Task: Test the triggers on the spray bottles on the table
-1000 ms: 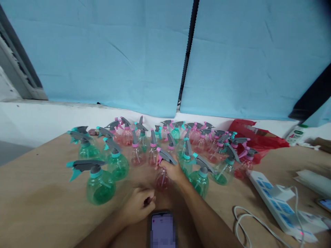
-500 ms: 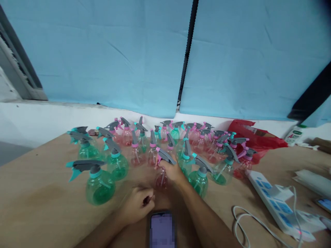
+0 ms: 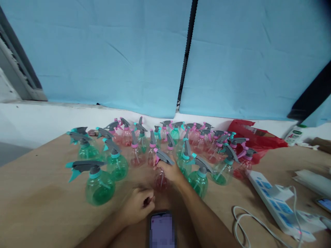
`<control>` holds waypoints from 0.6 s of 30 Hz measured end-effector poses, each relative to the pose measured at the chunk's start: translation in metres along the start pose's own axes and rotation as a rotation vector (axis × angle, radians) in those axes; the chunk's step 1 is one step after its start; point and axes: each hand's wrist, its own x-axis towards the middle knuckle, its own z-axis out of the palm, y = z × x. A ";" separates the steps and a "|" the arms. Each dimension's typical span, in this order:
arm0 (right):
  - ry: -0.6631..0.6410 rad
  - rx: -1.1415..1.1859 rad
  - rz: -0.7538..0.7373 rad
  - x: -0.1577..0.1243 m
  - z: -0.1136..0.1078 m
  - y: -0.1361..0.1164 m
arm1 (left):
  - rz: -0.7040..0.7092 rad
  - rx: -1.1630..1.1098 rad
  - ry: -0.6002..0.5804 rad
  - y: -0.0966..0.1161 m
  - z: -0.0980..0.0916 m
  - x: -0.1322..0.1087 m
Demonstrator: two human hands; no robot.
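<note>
My right hand [image 3: 171, 171] is wrapped round the neck of a pink spray bottle [image 3: 160, 180] with a grey trigger head, which stands on the wooden table [image 3: 38, 199]. My left hand [image 3: 138, 205] rests curled on the table just in front of it, fingers closed; nothing shows in them. A phone [image 3: 162, 229] lies at the near edge between my forearms. A large green spray bottle [image 3: 99, 184] stands to the left, another green bottle [image 3: 198, 181] right beside my right wrist.
Several pink and green spray bottles [image 3: 178, 137] crowd the table's middle up to the wall. A red plastic bag [image 3: 254, 137] lies at the back right. A white power strip [image 3: 274, 203] with a cable [image 3: 243, 220] lies at the right, near a white bottle [image 3: 294, 135].
My right hand has shifted the pink bottle slightly left and away. The left hand has stayed put.
</note>
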 end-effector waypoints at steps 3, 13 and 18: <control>0.009 0.006 0.022 0.000 0.001 0.000 | 0.006 -0.010 -0.003 0.001 -0.001 0.000; -0.055 -0.130 0.040 0.000 -0.005 -0.007 | 0.008 0.008 -0.015 0.001 -0.002 0.001; 0.024 -0.063 0.048 -0.001 0.000 -0.001 | 0.018 -0.005 -0.011 0.000 0.000 0.000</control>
